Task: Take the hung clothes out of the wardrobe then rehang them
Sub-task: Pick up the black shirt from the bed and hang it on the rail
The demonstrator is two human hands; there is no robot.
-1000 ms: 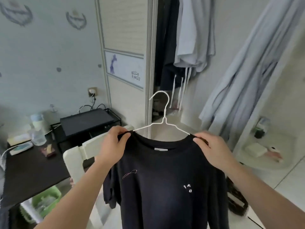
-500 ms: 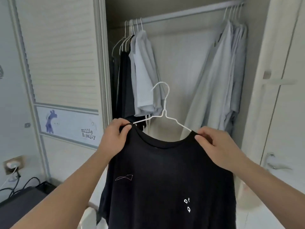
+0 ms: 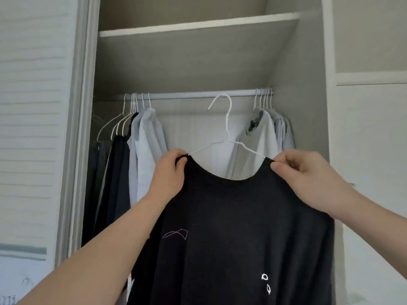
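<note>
We pinch the black T-shirt (image 3: pixel 231 238) at its 2 shoulders, left hand (image 3: pixel 168 172) and right hand (image 3: pixel 308 175) closed on fabric over 1 white hanger (image 3: pixel 228 128). Its hook sits just before the wardrobe rail (image 3: pixel 187 95), between 2 hung clusters.

the left hand (image 3: pixel 168 172) pinches one shoulder of the t-shirt (image 3: pixel 237 238), the right hand (image 3: pixel 308 175) the other; the shirt hangs below both grips, in front of the open wardrobe; the hanger (image 3: pixel 226 130) rises between the grips, its hook just below and in front of the rail (image 3: pixel 193 95); behind and left of the left grip hangs one bunch of clothes (image 3: pixel 136 155); behind the right grip, another bunch (image 3: pixel 271 133); a shelf (image 3: pixel 198 26) lies above the rail
</note>
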